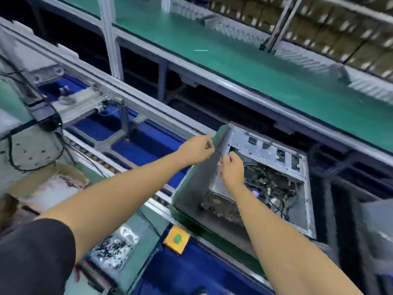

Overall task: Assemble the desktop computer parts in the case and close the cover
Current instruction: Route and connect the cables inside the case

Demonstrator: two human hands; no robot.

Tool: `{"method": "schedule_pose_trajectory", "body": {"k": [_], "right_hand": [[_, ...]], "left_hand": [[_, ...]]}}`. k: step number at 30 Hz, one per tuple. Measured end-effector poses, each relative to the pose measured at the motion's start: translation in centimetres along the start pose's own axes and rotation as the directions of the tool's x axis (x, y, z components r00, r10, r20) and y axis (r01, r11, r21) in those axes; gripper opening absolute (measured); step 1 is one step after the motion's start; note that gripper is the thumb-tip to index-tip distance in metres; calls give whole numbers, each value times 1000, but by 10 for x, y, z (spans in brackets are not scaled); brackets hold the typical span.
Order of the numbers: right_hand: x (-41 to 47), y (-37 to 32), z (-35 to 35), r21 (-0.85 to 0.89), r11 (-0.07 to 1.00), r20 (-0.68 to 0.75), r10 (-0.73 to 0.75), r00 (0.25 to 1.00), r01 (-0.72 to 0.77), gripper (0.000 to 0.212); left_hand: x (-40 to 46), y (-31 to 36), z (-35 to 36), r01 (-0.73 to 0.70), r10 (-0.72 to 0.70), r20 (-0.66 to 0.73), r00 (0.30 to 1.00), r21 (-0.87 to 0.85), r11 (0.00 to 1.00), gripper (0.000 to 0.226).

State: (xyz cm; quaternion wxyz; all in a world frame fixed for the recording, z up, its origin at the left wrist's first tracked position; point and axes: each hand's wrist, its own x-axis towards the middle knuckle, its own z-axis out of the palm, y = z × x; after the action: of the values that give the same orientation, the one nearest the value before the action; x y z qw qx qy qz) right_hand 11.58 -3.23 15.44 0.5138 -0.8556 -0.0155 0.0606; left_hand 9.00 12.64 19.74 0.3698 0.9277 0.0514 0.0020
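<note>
Motion blur smears the boxes (331,24) far beyond both hands; whatever the curled fingers (209,144) pinch is too small to identify.

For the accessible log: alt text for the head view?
Both hands, left and right, fingers curled, meet at the near upper edge of an open grey metal computer case lying on a conveyor line; what they pinch is blurred. A yellow box with a green button sits nearer.

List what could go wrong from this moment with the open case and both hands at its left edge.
1. Both hands, left hand and right hand, seem to pinch something small over the open case; dropped, it could vanish among the loose cables.
2. The frame is blurred, suggesting head movement, so fine alignment may suffer.
3. Bare forearms cross the case's metal edges and may scrape.
</note>
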Motion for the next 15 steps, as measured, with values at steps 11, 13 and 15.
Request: {"method": "schedule_pose_trajectory", "body": {"k": [11,13,15], "right_hand": [[49,95,-130,-402,909,20,131,991,-112,28],[57,102,-137,-504,853,-18,143,990,-133,30],[67,109,-142,-515,833,-27,217,976,-200,33]], "left_hand": [[71,90,140,64,-64,5,998,-36,997,7],[81,91,150,111,-111,-6,994,82,990,12],[90,89,156,152,-163,29,986,232,961,17]]}}
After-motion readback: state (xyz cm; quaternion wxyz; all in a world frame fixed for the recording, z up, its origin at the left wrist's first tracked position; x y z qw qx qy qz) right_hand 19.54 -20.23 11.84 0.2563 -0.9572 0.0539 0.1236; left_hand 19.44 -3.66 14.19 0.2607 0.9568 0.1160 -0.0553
